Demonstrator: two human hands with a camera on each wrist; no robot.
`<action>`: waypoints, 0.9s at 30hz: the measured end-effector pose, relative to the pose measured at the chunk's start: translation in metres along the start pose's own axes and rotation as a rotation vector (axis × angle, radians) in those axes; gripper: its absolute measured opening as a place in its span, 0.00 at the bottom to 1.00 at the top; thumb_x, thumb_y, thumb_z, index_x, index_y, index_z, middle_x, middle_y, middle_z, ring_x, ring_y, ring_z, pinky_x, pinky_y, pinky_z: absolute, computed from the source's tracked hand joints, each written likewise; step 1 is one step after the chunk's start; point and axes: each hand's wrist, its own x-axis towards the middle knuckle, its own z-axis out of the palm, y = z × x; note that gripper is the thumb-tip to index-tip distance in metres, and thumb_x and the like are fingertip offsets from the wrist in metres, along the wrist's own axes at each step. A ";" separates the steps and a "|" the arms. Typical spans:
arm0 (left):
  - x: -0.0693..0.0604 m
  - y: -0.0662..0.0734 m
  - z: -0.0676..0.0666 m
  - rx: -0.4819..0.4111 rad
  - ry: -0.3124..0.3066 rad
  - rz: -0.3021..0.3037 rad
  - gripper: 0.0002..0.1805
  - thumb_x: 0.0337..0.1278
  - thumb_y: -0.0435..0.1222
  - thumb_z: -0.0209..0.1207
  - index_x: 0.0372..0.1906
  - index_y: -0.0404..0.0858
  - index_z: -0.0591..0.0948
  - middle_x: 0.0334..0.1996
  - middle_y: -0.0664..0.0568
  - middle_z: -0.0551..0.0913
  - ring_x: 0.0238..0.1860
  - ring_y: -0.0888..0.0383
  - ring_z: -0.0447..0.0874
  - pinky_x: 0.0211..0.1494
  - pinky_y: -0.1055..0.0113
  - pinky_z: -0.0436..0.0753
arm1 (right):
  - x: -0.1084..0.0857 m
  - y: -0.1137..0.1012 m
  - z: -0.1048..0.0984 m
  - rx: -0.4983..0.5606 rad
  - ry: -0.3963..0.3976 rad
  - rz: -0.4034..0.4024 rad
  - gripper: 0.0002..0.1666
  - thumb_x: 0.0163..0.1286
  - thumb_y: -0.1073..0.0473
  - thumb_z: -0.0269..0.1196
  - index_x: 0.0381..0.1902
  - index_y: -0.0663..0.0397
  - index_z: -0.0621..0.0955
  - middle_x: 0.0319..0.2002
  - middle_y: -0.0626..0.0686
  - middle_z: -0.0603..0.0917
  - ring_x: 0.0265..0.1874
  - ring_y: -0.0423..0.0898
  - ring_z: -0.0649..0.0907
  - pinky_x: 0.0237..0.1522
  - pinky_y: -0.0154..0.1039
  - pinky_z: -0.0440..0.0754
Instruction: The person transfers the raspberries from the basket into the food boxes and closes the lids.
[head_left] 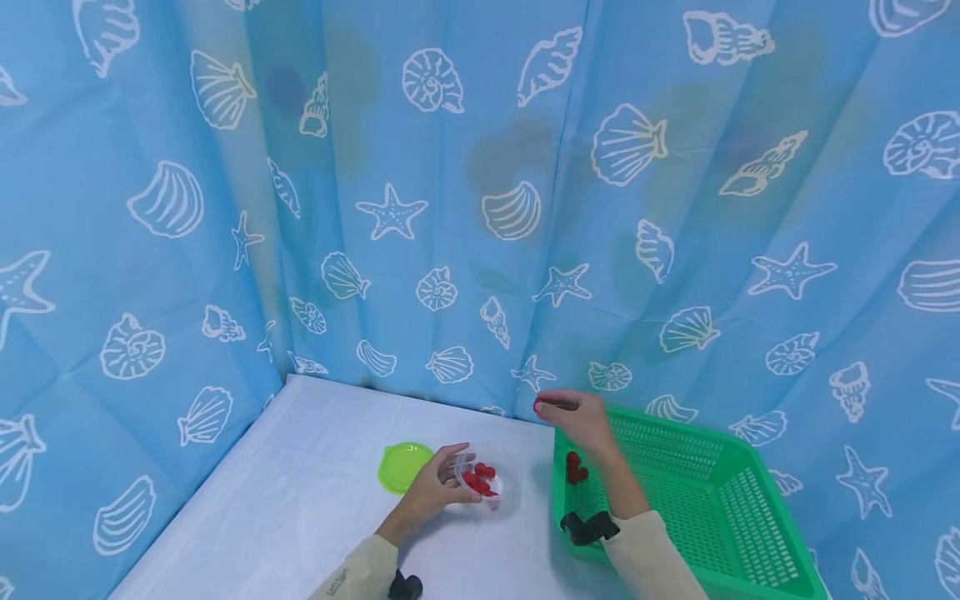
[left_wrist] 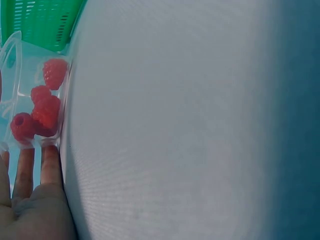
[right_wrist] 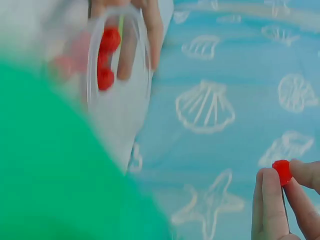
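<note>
My left hand (head_left: 432, 490) grips the side of a clear plastic container (head_left: 510, 487) on the white table, fingers and thumb around its wall. Several red raspberries (head_left: 480, 477) lie inside; the left wrist view shows them (left_wrist: 46, 112) close to my fingers. Up at the basket's back left corner, my right hand (head_left: 585, 423) pinches one raspberry (right_wrist: 282, 172) between thumb and fingertips. Below that hand, a few more raspberries (head_left: 575, 468) rest in the left end of the green basket (head_left: 757, 500).
A lime green lid (head_left: 403, 467) lies on the white table (head_left: 300, 467) left of the container. Blue curtains (head_left: 465, 167) with white shell prints hang behind and to the left. The basket's raised rim stands right of the container.
</note>
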 end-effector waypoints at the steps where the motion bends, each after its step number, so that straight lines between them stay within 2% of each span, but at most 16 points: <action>1: 0.000 0.000 0.000 0.002 0.004 -0.009 0.46 0.43 0.44 0.76 0.70 0.49 0.67 0.63 0.52 0.75 0.67 0.47 0.69 0.63 0.53 0.74 | -0.003 -0.002 0.007 -0.009 0.007 0.002 0.20 0.62 0.57 0.70 0.51 0.61 0.83 0.44 0.57 0.86 0.44 0.51 0.86 0.50 0.47 0.83; 5: 0.000 0.000 0.000 0.005 0.013 -0.016 0.47 0.42 0.46 0.76 0.70 0.50 0.66 0.64 0.52 0.74 0.67 0.46 0.68 0.64 0.53 0.73 | -0.013 -0.001 0.033 -0.013 -0.005 0.001 0.19 0.63 0.57 0.70 0.51 0.59 0.84 0.44 0.55 0.86 0.45 0.51 0.85 0.51 0.49 0.82; 8: 0.000 -0.001 0.000 0.006 0.013 -0.008 0.47 0.43 0.45 0.75 0.71 0.49 0.66 0.65 0.52 0.74 0.68 0.45 0.67 0.65 0.52 0.72 | -0.021 0.005 0.050 -0.069 0.005 -0.004 0.18 0.63 0.56 0.70 0.50 0.54 0.85 0.44 0.52 0.87 0.44 0.49 0.86 0.50 0.47 0.83; 12: -0.002 0.000 0.000 0.019 0.017 -0.001 0.48 0.43 0.46 0.76 0.71 0.49 0.65 0.65 0.52 0.73 0.68 0.46 0.67 0.66 0.53 0.71 | -0.032 0.015 0.074 -0.212 0.057 -0.034 0.17 0.61 0.57 0.71 0.49 0.50 0.85 0.43 0.49 0.87 0.43 0.48 0.86 0.46 0.43 0.85; 17: -0.002 0.001 -0.001 0.010 0.022 0.010 0.48 0.42 0.46 0.76 0.71 0.49 0.66 0.66 0.50 0.73 0.67 0.45 0.68 0.65 0.52 0.71 | -0.039 0.029 0.102 -0.313 0.122 -0.068 0.16 0.57 0.59 0.73 0.45 0.50 0.86 0.41 0.48 0.87 0.42 0.47 0.85 0.41 0.40 0.86; 22: -0.002 0.001 -0.001 -0.006 0.013 0.016 0.48 0.40 0.47 0.77 0.70 0.49 0.66 0.67 0.49 0.70 0.67 0.46 0.68 0.65 0.54 0.72 | -0.044 0.046 0.117 -0.314 0.154 -0.116 0.14 0.57 0.62 0.73 0.43 0.54 0.87 0.39 0.50 0.86 0.40 0.48 0.86 0.40 0.40 0.86; 27: -0.004 0.001 0.000 -0.003 0.014 0.021 0.49 0.40 0.48 0.76 0.71 0.48 0.66 0.67 0.48 0.71 0.67 0.46 0.68 0.64 0.55 0.73 | -0.047 0.061 0.123 -0.345 0.139 -0.150 0.11 0.60 0.61 0.71 0.41 0.55 0.87 0.37 0.49 0.85 0.38 0.45 0.85 0.40 0.37 0.85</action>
